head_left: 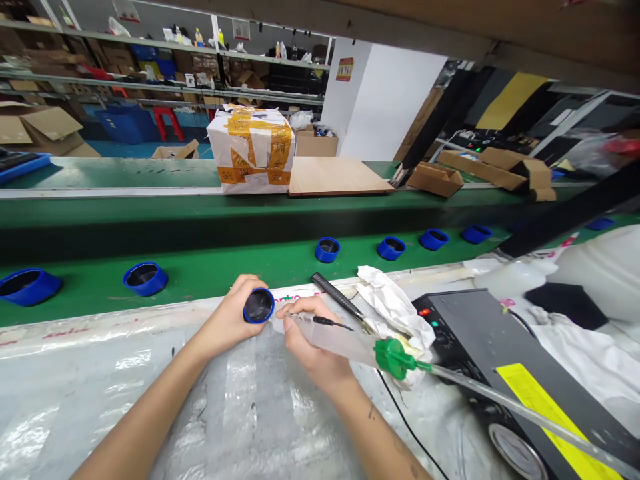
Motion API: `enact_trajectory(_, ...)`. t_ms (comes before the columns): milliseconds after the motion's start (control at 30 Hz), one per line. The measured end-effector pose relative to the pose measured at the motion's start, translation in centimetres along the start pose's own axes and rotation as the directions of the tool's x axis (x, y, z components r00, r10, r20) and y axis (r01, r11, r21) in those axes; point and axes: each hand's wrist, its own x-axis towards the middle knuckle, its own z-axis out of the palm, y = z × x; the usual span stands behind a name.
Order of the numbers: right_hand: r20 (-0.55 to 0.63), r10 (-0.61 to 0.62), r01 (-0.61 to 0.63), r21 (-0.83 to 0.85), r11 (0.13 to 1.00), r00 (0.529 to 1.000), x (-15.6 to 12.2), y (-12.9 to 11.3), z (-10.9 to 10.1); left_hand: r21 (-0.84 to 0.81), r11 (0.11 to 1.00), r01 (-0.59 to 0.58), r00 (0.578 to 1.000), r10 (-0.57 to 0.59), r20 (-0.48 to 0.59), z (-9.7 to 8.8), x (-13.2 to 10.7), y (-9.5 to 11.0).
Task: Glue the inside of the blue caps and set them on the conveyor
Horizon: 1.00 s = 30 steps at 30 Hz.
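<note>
My left hand [231,319] is closed around a blue round cap [259,306] whose dark open side faces me. My right hand [310,340] grips a clear dispensing syringe [340,340] like a pen, its tip next to the cap's rim. The syringe ends in a green fitting [395,357] with a clear hose [525,413] running off to the lower right. Both hands hover over a bench covered with clear plastic sheet [240,407].
Several blue caps [145,278] ride on the green conveyor belt [225,267] beyond the bench. A grey controller box [480,347] with a yellow label sits at right, beside crumpled white paper [390,300] and a black-handled tool [335,295]. A taped parcel [251,149] stands behind.
</note>
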Motion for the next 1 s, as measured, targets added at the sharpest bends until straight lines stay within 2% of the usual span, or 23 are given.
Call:
enact_trajectory(400, 0.079, -0.049, 0.047, 0.022, 0.999, 0.996, -0.4, 0.1, 0.2, -0.011, 1.0, -0.007, 1.0, 0.007, 0.008, 0.1, 0.0, -0.2)
enact_trajectory(700, 0.039, -0.09, 0.091, -0.013, 0.996, 0.995, -0.5, -1.0, 0.8, -0.008, 1.0, -0.029, 0.999, 0.029, 0.028, -0.2, -0.1, -0.3)
enact_trajectory(1000, 0.055, -0.05, 0.047, 0.047, 0.998, 0.997, -0.9, -1.1, 1.3, -0.03, 0.998, -0.048, 0.998, 0.049, 0.035, -0.1, -0.2, -0.3)
